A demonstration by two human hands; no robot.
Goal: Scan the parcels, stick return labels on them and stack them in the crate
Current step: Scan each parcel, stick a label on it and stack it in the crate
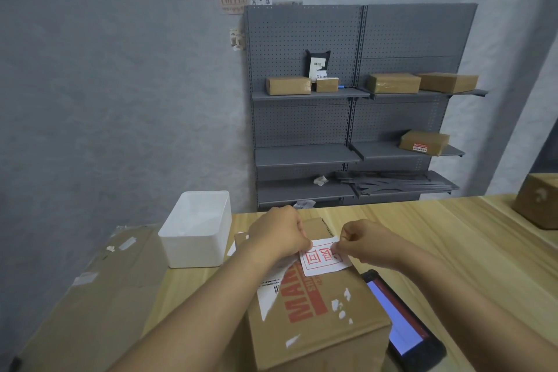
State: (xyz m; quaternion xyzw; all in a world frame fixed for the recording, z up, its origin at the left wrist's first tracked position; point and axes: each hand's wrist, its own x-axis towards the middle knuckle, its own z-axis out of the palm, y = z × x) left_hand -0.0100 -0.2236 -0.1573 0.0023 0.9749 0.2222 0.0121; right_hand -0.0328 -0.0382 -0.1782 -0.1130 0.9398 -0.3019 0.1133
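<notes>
A brown cardboard parcel (pixel 329 320) with red lettering and an old shipping label lies on the wooden table (pixel 437 235) right in front of me. Above its far end is a white return label (pixel 324 261) with red characters. My left hand (pixel 279 234) pinches the label's left edge. My right hand (pixel 367 240) pinches its upper right edge. A white plastic crate (pixel 196 229) stands to the left of the parcel, with nothing inside. A handheld scanner (pixel 401 326) with a lit screen lies flat to the right of the parcel.
Another brown box (pixel 537 202) sits at the table's far right. A large flattened cardboard sheet (pixel 90 290) leans at the left of the table. Behind, a grey pegboard shelving unit (pixel 356 118) carries several brown parcels.
</notes>
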